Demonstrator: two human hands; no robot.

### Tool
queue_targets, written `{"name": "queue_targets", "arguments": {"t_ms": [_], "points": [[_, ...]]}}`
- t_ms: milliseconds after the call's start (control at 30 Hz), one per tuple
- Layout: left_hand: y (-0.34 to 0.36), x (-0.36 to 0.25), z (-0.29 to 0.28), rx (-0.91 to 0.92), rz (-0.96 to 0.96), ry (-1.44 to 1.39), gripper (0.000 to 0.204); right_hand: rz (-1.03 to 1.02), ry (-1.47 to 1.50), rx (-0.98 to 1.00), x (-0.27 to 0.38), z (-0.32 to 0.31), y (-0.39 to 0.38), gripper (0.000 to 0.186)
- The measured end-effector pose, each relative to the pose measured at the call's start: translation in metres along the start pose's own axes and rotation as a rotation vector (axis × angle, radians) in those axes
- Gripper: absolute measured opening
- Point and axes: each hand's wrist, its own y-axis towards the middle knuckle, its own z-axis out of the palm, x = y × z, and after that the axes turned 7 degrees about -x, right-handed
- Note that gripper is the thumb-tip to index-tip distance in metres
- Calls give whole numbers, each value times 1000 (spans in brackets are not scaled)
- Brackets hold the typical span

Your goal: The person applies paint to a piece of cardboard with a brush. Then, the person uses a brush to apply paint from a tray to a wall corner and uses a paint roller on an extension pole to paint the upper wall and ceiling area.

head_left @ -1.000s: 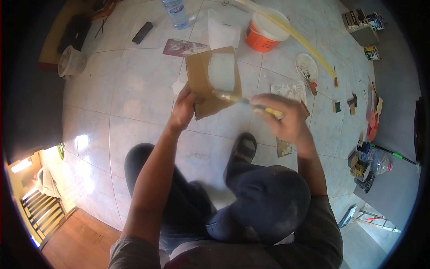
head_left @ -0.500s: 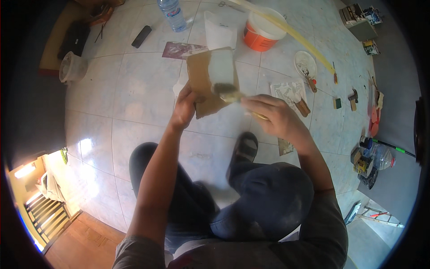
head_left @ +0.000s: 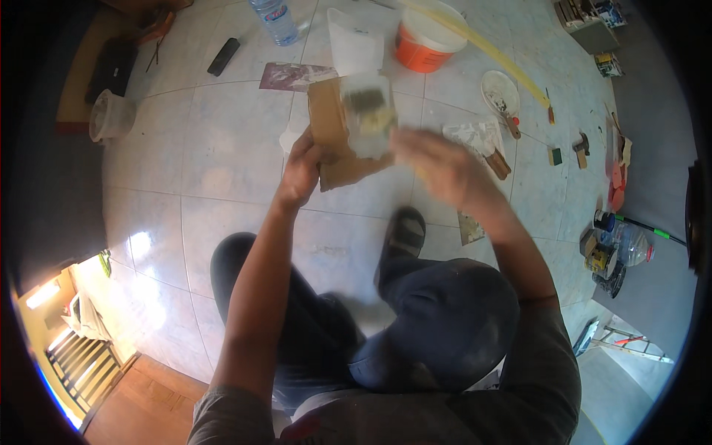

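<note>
My left hand [head_left: 302,167] grips the lower left edge of a brown cardboard piece [head_left: 326,119], its thumb on the front face. White paint covers a broad band down the right part of that piece. Blurred by motion, my right hand [head_left: 445,167] is closed round the handle of a paintbrush [head_left: 378,119]. The dark bristles lie over the painted band, near its top. Behind the cardboard stand a white angular container [head_left: 354,44] and a purple, paint-smeared sheet [head_left: 293,76] on the floor.
An orange and white bucket [head_left: 426,44] stands at the back under a long yellow strip [head_left: 497,55]. A water bottle [head_left: 274,21] is further left. On the right lie a paint-smeared lid [head_left: 500,93], a wooden-handled scraper [head_left: 498,165] and a hammer [head_left: 582,152]. My sandalled foot [head_left: 406,230] is below.
The brush has moved up the cardboard, from the lower end of the white band to near its top. My left hand keeps its hold on the cardboard.
</note>
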Motion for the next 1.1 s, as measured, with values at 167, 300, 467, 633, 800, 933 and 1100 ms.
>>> {"name": "queue_targets", "arguments": {"t_ms": [167, 300, 467, 633, 800, 933, 1100], "points": [[-5, -3, -10, -63, -65, 80, 39, 171, 164, 250, 15, -14, -7, 27], [-7, -3, 2, 49, -35, 88, 44, 304, 260, 384, -18, -35, 36, 22], [-9, -6, -4, 33, -31, 45, 46, 170, -14, -39, -14, -43, 66, 25], [-9, -25, 4, -3, -11, -11, 46, -74, -92, 157, 10, -1, -4, 38], [-13, -15, -10, -51, -3, 15, 46, 159, 212, 302, 16, -24, 8, 26], [-14, -20, 6, 22, -3, 26, 48, 426, 245, 316, -17, -44, 44, 20], [-9, -18, -3, 41, 41, 53, 49, 147, 74, -81, -20, -52, 57, 29]]}}
